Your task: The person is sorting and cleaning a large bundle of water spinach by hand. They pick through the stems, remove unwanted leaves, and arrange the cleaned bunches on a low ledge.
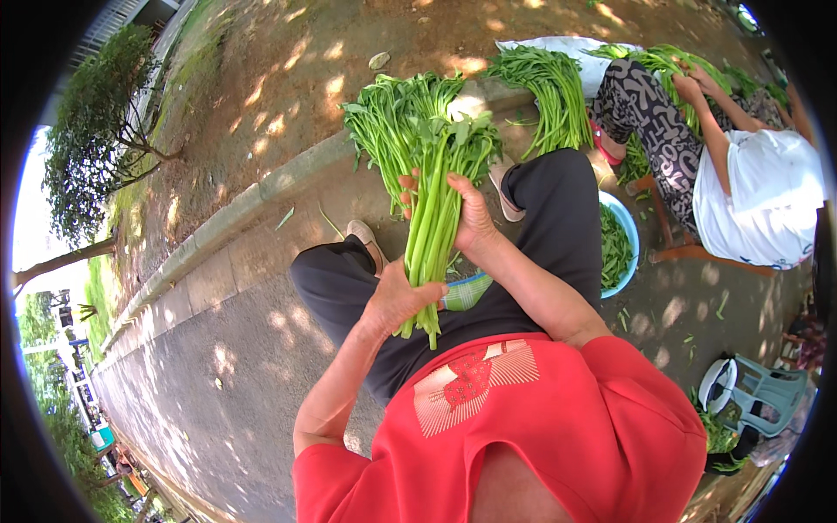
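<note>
A bunch of long-stemmed leafy greens [431,222], like water spinach, stands over my lap with its leaves away from me and its cut stem ends towards me. My left hand [400,297] wraps the lower stems near those ends, thumb across the front. Higher up, my right hand [476,212] grips the same bunch just below the leaves, some of its fingertips showing on the far side. Beyond the bunch, a larger heap of the same greens [386,127] lies by the curb, partly hidden by what I hold.
A stone curb [261,189] edges bare soil. More greens [556,91] lie by a white sheet [582,52]. A blue basin [633,242] holds loose leaves. To the right, another person [752,176] sits handling greens. A plastic chair [771,399] stands at lower right.
</note>
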Available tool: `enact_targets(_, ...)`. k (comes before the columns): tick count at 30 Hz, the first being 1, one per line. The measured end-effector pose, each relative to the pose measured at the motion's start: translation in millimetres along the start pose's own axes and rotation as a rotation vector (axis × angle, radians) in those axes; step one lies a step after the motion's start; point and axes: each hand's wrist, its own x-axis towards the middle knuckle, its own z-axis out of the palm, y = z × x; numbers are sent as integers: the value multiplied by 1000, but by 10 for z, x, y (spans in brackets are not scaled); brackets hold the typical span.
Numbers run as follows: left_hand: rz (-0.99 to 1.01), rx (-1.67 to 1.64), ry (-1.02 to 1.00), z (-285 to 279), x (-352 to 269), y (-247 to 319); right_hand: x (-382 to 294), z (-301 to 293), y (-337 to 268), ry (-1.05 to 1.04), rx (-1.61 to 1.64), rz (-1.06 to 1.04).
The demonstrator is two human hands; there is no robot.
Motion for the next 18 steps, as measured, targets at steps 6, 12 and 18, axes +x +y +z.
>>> enact_targets(6,48,112,-40,-14,-44,-30,49,-43,-79,-74,17,95)
enact_targets(12,139,-172,-136,-383,156,113,51,125,-5,-62,54,81)
enact_targets(18,147,-166,-135,-300,276,299,-1,270,215,-54,-62,-5)
